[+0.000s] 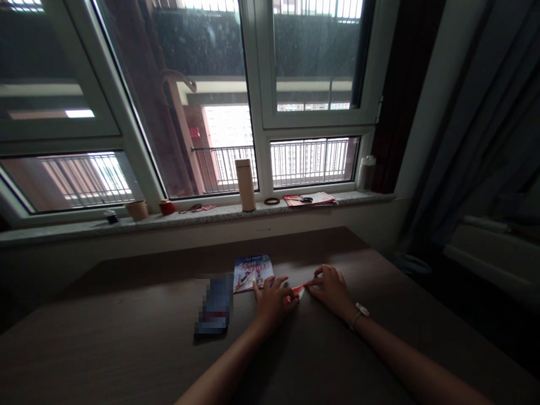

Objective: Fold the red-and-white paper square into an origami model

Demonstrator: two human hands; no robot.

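A small piece of folded red-and-white paper [301, 292] lies on the dark wooden table between my hands. My left hand [270, 306] holds its left end with the thumb and a finger, while the other fingers reach toward a blue booklet [248, 273] with red lettering. At the paper's right tip, my right hand [331, 288] pinches with thumb and forefinger. A bracelet [359, 313] circles my right wrist. The paper is partly hidden by my left fingers.
Left of my hands lies a phone-shaped, pixelated object [215, 306]. On the windowsill behind the table [126, 326] stand a beige flask [245, 185], a paper cup [137, 210] and a pale bottle [366, 173]. Scissors [306, 199] rest on red-edged papers [323, 198].
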